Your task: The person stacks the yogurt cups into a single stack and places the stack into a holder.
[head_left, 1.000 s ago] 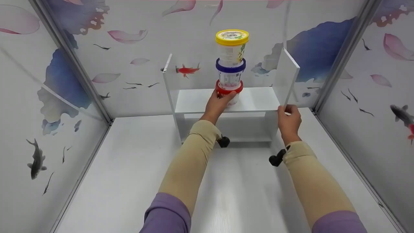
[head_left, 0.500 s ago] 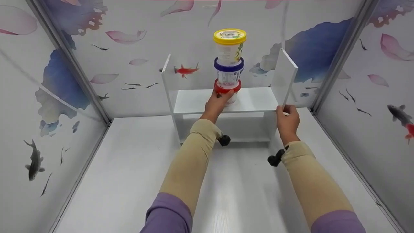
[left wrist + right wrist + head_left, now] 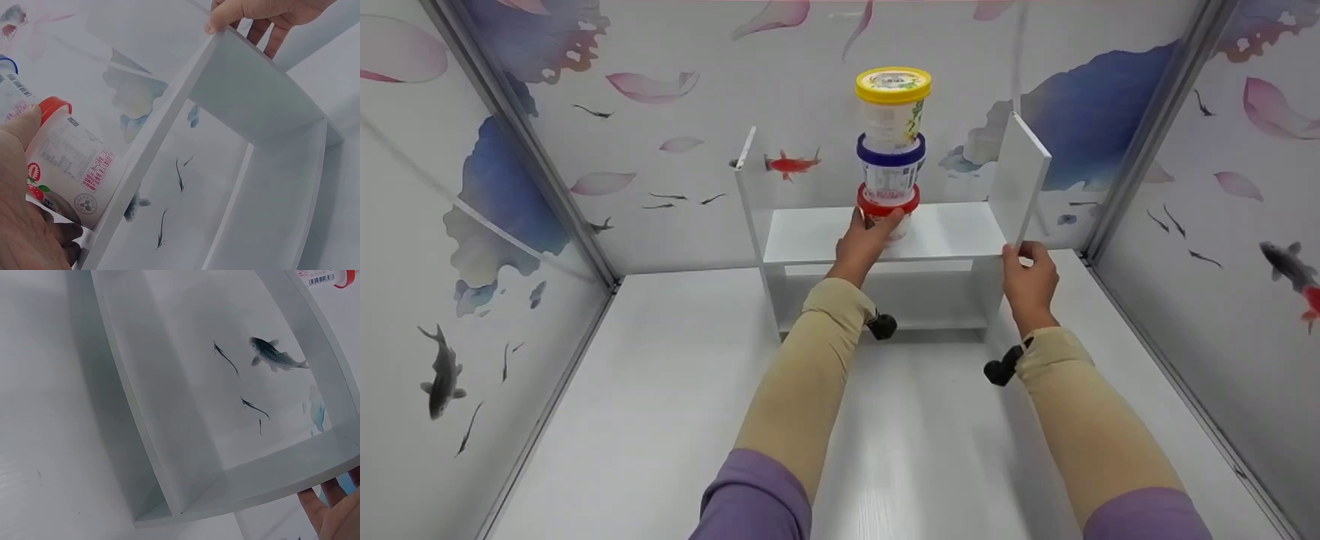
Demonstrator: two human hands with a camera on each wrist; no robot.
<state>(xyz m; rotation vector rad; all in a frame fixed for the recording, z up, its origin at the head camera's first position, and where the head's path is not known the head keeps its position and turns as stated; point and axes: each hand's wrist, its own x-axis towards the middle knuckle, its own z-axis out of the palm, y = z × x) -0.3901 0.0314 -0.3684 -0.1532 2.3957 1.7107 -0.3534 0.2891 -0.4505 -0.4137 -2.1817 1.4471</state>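
Three lidded paper tubs stand stacked on the upper board of a small white shelf [image 3: 945, 221] in the head view. On top is the yellow-lidded tub [image 3: 893, 112], below it the blue-lidded tub [image 3: 890, 169], and lowest the red-lidded tub [image 3: 73, 166]. My left hand [image 3: 861, 244] grips the red-lidded tub, thumb near its lid and fingers around the far side. At the shelf's right side panel [image 3: 1020, 172], my right hand [image 3: 1030, 281] pinches the front edge near the upper board. The left wrist view shows that thumb and the fingers on either side of the panel.
The shelf's lower compartment [image 3: 885, 292] has an open front and back. A white tabletop [image 3: 690, 360] extends before it. Printed panels [image 3: 675, 150] with fish and petals wall in the back and both sides, joined by grey metal posts [image 3: 1144, 127].
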